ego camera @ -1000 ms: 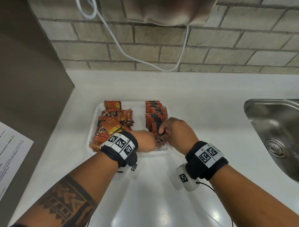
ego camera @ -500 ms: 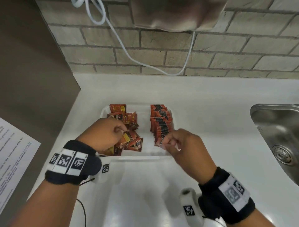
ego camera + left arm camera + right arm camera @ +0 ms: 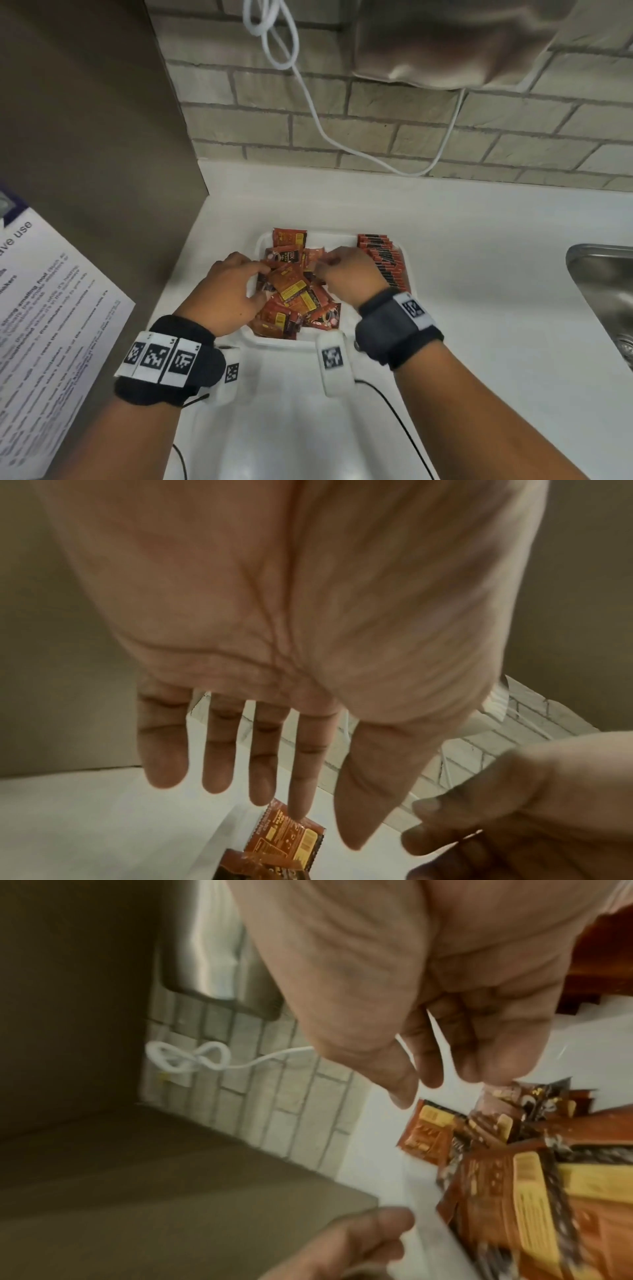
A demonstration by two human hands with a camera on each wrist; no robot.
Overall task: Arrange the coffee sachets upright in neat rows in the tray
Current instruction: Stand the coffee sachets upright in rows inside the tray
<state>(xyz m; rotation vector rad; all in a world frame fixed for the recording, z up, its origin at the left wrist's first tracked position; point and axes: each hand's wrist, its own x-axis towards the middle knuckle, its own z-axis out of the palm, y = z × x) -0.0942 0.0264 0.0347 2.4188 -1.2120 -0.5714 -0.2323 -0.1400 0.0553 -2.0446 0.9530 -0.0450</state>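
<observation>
Reaching into the sachet pile

From the head view, both hands work the loose coffee sachets (image 3: 291, 291) in the tray (image 3: 274, 341) on the desk (image 3: 479, 274); an upright row (image 3: 387, 263) lines its right side. Left hand (image 3: 274, 642) lies released, fingers straight, in the left wrist view. Right hand (image 3: 445, 988) curls over the pile; its grasp I cannot tell.

Orange-red sachets (image 3: 291, 287) with yellow panels in a white tray (image 3: 274, 341), white worktop (image 3: 462, 240), grey-beige brick wall (image 3: 376, 130) behind the tray

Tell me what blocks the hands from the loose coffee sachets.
Nothing visible does. The left hand and right hand are already at the loose pile of coffee sachets in the white tray.
</observation>
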